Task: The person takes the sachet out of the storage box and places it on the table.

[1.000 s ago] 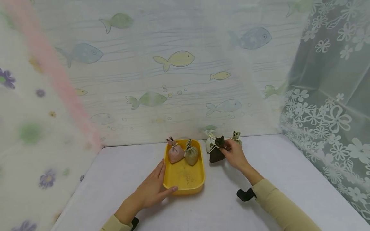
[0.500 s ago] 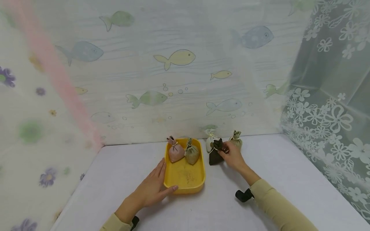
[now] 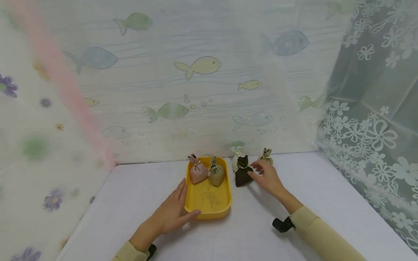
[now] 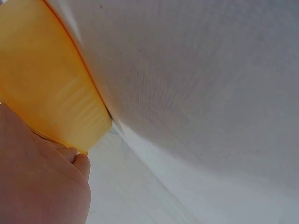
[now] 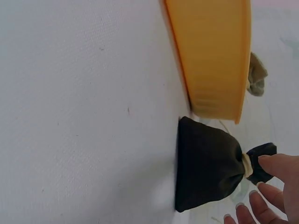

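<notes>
A dark brown drawstring pouch (image 3: pixel 243 176) stands on the white table right of the yellow tray (image 3: pixel 209 204). My right hand (image 3: pixel 267 177) is beside it with fingers spread; in the right wrist view the thumb (image 5: pixel 280 165) overlaps the pouch's gathered top, above its pale cord. My left hand (image 3: pixel 169 210) rests against the tray's left side, fingers straight along the wall and thumb over the near corner of the rim. Inside the tray, a pink pouch (image 3: pixel 198 173) and an olive-green pouch (image 3: pixel 216 174) sit at the far end.
Behind the dark pouch stands a white pouch (image 3: pixel 236 159). A light green pouch (image 3: pixel 266 155) is farther right, partly hidden by my right hand. A fish-print curtain (image 3: pixel 202 108) hangs along the table's back edge.
The dark pouch, earlier gripped near its top by my right hand, has shifted slightly left and stands upright. My right fingers have let go and spread. The left hand stays on the tray.
</notes>
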Available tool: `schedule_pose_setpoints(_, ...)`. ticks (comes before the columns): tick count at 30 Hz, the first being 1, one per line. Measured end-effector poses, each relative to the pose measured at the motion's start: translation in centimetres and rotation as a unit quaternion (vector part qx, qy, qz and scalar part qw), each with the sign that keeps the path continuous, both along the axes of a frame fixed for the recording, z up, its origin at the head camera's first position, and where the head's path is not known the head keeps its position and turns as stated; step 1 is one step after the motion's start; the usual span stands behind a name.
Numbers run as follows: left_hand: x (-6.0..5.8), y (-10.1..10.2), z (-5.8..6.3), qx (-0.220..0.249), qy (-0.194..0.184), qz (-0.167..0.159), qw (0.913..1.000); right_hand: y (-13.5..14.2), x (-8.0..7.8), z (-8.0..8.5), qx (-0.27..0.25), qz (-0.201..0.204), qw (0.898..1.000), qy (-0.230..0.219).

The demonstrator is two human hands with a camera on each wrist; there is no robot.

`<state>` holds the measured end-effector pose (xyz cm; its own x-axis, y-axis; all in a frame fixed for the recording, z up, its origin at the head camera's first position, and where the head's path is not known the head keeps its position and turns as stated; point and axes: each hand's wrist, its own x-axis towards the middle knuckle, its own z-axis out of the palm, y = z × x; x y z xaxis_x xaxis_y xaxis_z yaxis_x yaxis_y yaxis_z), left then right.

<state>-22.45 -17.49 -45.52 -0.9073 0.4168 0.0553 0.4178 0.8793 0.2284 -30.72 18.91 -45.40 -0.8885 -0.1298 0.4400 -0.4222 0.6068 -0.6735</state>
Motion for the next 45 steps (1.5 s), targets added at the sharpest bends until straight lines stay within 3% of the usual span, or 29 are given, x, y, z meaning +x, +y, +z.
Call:
schedule_pose_setpoints(12,0.1,-0.1,0.0,0.001,0.003,0.001,1.0000,-0.7,1.6,1.4,-0.008,0.036,0.999,0.019)
schedule_pose_setpoints(23,0.3,-0.1,0.0,0.002,0.004,0.000,1.0000,-4.0,2.3,2.5,0.000,0.079,0.997,-0.002)
schedule_pose_setpoints(39,0.5,0.0,0.5,0.003,-0.004,-0.005,1.0000,-9.2,-0.6,2.2,0.004,0.107,0.993,-0.044)
schedule_pose_setpoints(45,0.4,0.1,0.6,0.004,0.002,-0.006,1.0000,-10.0,-2.1,2.1,0.025,0.085,0.994,-0.070)
